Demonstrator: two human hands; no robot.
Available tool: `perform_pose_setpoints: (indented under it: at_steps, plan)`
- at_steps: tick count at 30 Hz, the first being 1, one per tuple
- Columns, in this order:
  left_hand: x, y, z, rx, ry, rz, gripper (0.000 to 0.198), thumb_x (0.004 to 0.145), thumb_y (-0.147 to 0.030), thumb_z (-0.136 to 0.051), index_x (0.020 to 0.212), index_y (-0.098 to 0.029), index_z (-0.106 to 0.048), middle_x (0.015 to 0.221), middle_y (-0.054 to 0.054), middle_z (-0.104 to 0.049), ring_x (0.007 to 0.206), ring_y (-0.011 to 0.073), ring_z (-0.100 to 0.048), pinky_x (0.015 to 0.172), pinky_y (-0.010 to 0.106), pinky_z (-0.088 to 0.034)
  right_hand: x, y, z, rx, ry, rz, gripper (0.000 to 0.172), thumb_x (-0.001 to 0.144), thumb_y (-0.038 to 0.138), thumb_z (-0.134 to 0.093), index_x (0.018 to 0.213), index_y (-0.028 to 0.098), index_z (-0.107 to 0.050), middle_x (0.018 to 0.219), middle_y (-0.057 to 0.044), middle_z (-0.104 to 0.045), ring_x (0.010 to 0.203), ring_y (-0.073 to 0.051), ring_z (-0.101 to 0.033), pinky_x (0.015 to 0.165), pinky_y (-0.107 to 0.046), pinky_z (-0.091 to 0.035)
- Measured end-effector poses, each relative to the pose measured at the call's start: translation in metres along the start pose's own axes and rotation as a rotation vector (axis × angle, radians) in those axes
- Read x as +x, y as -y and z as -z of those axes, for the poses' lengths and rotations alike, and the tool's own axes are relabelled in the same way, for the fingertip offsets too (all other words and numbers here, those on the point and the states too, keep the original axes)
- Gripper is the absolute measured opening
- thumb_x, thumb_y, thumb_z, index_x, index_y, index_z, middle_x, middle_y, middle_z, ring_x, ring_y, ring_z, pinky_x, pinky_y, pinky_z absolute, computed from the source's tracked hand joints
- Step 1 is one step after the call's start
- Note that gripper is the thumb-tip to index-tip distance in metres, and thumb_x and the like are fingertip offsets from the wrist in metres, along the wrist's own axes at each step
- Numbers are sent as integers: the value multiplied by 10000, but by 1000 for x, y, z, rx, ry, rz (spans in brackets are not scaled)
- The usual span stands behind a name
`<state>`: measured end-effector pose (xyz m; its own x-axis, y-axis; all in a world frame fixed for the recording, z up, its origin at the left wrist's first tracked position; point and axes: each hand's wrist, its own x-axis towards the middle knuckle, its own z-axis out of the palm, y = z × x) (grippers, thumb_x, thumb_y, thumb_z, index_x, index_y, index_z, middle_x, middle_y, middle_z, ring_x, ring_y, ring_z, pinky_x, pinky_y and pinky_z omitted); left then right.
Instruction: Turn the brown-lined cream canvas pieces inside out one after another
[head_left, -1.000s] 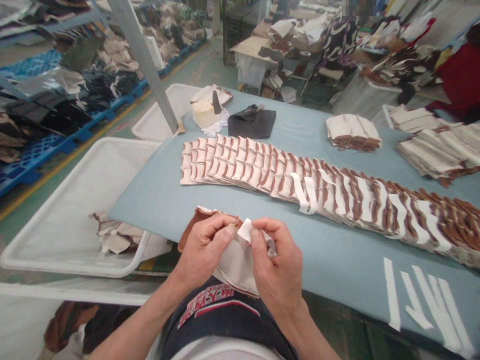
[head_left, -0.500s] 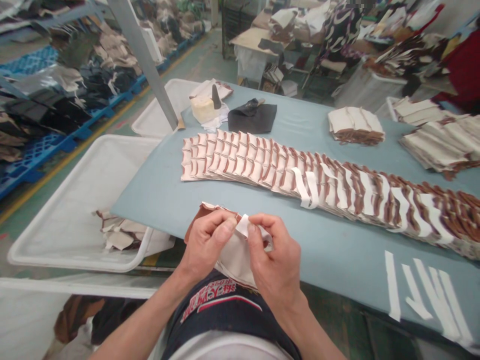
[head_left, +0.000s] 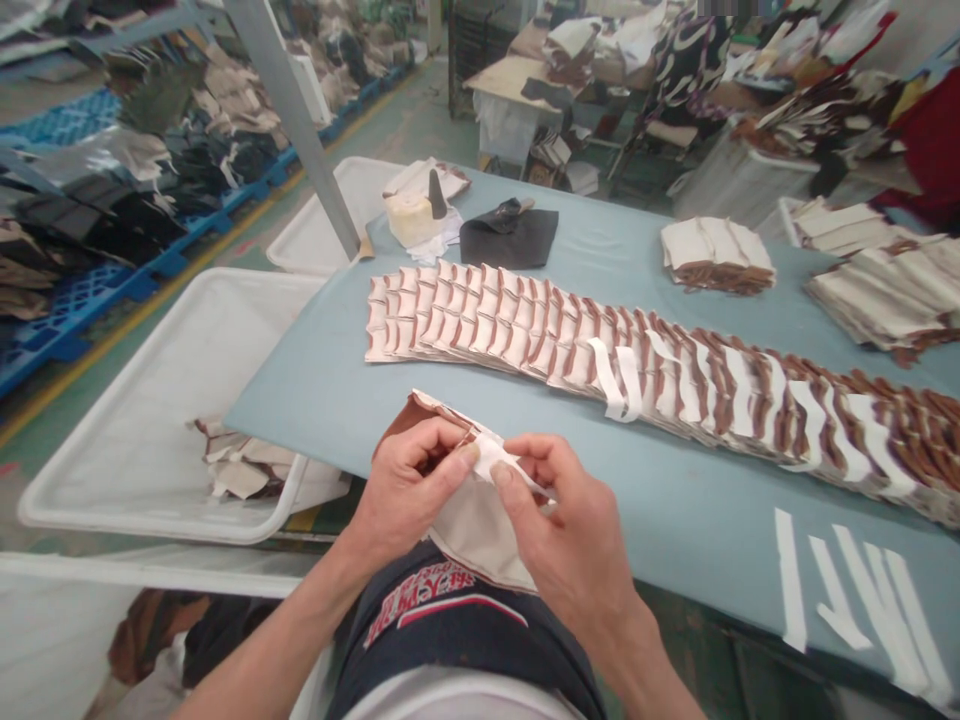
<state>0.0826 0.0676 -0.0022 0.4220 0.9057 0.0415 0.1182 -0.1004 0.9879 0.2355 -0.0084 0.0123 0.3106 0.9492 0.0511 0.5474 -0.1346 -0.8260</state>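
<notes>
A cream and brown fabric piece (head_left: 480,525) is held up at the near edge of the blue-grey table (head_left: 315,400). My left hand (head_left: 412,480) pinches its upper edge, the thumb beside a white strip (head_left: 489,455). My right hand (head_left: 562,510) has thumb and fingers closed on the strip, the thumb pressing it along the fabric's edge. Beyond my hands lies a long row of overlapping cream and brown pieces (head_left: 480,315), with white strips (head_left: 739,390) laid across its right part. More loose white strips (head_left: 791,580) rest at the table's right front.
A black cloth (head_left: 510,235) and a cream roll (head_left: 409,218) sit at the back left of the table. Stacked pieces (head_left: 716,250) lie at the back right. White bins (head_left: 142,400) stand at the left, beside a metal post (head_left: 300,120). A person (head_left: 690,60) is in the background.
The white strip now lies flatter along the fabric's edge. My right hand has moved slightly right and down, and its thumb presses on the strip.
</notes>
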Motion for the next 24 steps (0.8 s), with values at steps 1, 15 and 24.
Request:
perform_pose_setpoints:
  at_steps: [1, 15, 24]
  plan:
    - [0, 0, 3, 6, 16, -4, 170, 890, -222, -643, 736, -148, -639, 649, -42, -563, 577, 82, -463, 551, 183, -397, 2, 0, 5, -13, 36, 3, 189, 936, 385, -609, 994, 219, -676, 738, -3, -719, 628, -177, -677, 585, -270, -481]
    - [-7, -4, 5, 29, 103, -85, 130, 912, -180, -652, 804, -142, -711, 744, 9, -700, 656, 109, -610, 619, 183, -478, 25, -3, 11, 220, 221, 147, 117, 944, 251, -593, 858, 201, -654, 789, 0, -679, 750, -157, -618, 729, -266, -476]
    - [-7, -7, 5, 103, 116, -121, 136, 912, -186, -639, 812, -147, -723, 737, 28, -733, 657, 137, -639, 640, 214, -493, 18, -4, 6, 151, 197, 145, 168, 975, 255, -511, 816, 222, -553, 749, 11, -638, 691, -151, -587, 677, -268, -437]
